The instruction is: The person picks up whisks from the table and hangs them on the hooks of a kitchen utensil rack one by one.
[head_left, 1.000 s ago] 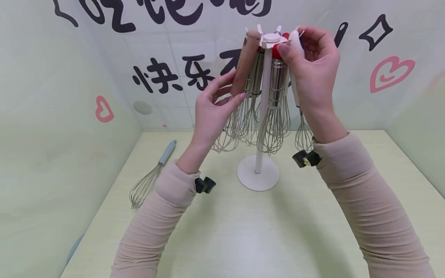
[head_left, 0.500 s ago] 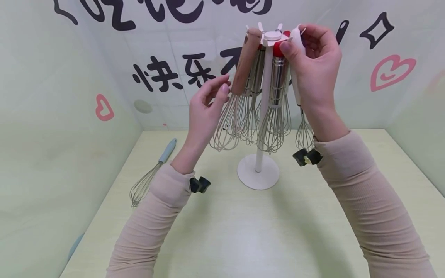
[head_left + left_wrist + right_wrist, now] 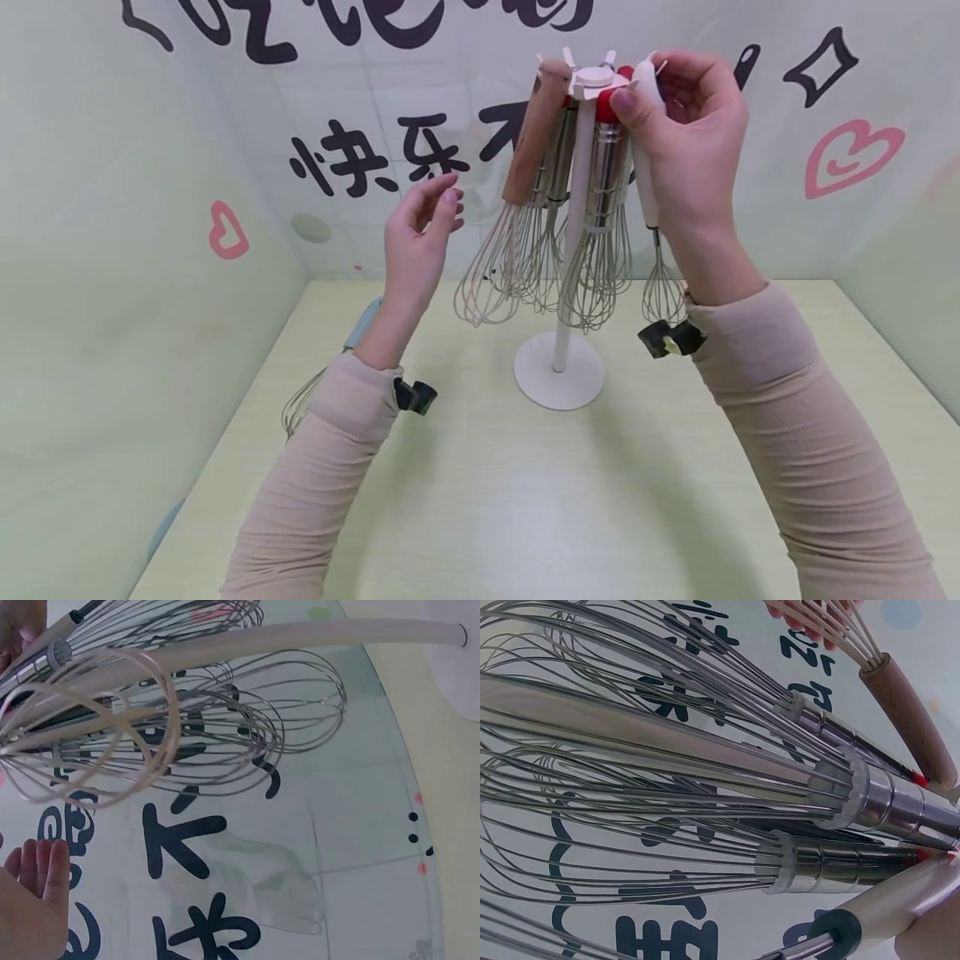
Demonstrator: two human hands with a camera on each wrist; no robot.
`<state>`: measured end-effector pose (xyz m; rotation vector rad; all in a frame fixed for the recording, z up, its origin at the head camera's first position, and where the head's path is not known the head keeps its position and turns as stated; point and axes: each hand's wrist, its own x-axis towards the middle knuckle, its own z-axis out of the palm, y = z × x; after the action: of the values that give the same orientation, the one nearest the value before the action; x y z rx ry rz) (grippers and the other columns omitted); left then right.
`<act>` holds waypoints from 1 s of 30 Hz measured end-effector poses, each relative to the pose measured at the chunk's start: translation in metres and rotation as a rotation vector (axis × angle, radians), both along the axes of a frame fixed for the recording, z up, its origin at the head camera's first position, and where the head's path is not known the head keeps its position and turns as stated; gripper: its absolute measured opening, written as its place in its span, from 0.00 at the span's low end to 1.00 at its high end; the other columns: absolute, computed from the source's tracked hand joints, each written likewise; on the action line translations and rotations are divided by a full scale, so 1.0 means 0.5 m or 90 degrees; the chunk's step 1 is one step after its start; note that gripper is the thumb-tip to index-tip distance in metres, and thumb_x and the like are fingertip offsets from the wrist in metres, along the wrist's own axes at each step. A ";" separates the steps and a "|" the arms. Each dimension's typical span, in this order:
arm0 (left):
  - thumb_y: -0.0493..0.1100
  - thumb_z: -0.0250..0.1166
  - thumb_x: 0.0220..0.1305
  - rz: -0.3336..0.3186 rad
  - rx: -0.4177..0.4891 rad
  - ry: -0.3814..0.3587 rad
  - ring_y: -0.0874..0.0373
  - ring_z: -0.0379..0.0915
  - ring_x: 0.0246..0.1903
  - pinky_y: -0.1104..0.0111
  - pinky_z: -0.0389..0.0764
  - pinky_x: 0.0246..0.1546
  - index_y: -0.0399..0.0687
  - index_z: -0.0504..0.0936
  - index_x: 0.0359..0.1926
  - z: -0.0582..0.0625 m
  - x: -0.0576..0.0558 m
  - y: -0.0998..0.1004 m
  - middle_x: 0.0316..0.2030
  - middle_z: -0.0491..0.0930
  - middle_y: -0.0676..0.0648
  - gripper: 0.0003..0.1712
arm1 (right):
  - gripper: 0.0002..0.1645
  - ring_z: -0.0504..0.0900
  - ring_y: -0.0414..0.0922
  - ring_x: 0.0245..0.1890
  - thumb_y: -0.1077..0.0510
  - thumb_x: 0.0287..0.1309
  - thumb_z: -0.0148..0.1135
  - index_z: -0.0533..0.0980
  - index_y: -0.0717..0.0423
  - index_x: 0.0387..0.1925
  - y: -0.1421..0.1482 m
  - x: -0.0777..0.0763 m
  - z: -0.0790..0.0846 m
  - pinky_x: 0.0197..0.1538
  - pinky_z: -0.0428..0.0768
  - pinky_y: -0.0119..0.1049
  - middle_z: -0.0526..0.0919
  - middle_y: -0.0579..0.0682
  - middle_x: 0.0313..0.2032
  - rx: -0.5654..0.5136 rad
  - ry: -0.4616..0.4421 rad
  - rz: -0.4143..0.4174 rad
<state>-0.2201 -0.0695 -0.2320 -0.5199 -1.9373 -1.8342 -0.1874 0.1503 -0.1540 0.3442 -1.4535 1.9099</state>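
My right hand (image 3: 697, 158) pinches the top of a white-handled whisk (image 3: 647, 187), which hangs at the right of a white stand (image 3: 540, 383). Its thumb lies by the red end of a steel-handled whisk (image 3: 604, 171). Left of the pole a brown wooden-handled whisk (image 3: 531, 142) hangs from the rack, slightly tilted. Apart from it, my left hand (image 3: 415, 246) holds nothing, its fingers loosely bent. Several steel whisks hang between, partly hidden; the right wrist view shows their metal handles (image 3: 832, 862) close up.
A blue-handled whisk (image 3: 365, 321) lies on the table (image 3: 510, 500) at the left, partly behind my left forearm. Behind the stand is a backdrop (image 3: 465, 242) with dark lettering and pink hearts. A blue edge (image 3: 165, 529) shows at the table's left side.
My left hand has let go of the brown-handled whisk and moved left, leaving it hanging. The left forearm now covers part of the blue-handled whisk. My right hand keeps its grip.
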 end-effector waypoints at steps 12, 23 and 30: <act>0.43 0.54 0.70 0.078 -0.054 -0.122 0.64 0.74 0.40 0.73 0.82 0.49 0.39 0.75 0.57 -0.056 -0.060 -0.067 0.48 0.78 0.41 0.19 | 0.17 0.72 0.43 0.44 0.69 0.47 0.70 0.74 0.56 0.39 0.001 0.000 0.000 0.50 0.75 0.28 0.75 0.50 0.41 -0.006 -0.001 0.007; 0.46 0.52 0.71 0.116 -0.115 -0.222 0.65 0.72 0.42 0.68 0.80 0.54 0.41 0.74 0.59 -0.110 -0.090 -0.135 0.50 0.77 0.44 0.21 | 0.17 0.72 0.43 0.43 0.69 0.46 0.71 0.74 0.56 0.39 -0.001 -0.001 0.001 0.50 0.75 0.28 0.75 0.49 0.41 -0.004 -0.009 0.008; 0.46 0.52 0.71 0.129 -0.143 -0.257 0.65 0.72 0.43 0.67 0.79 0.56 0.42 0.73 0.60 -0.137 -0.098 -0.169 0.51 0.76 0.44 0.21 | 0.18 0.73 0.43 0.44 0.69 0.46 0.71 0.74 0.55 0.38 -0.002 -0.001 0.001 0.51 0.75 0.28 0.75 0.49 0.41 -0.002 -0.007 0.002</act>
<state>-0.2689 -0.1542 -0.3004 -0.0078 -2.3779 -1.6976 -0.1879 0.1494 -0.1535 0.3346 -1.4573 1.9200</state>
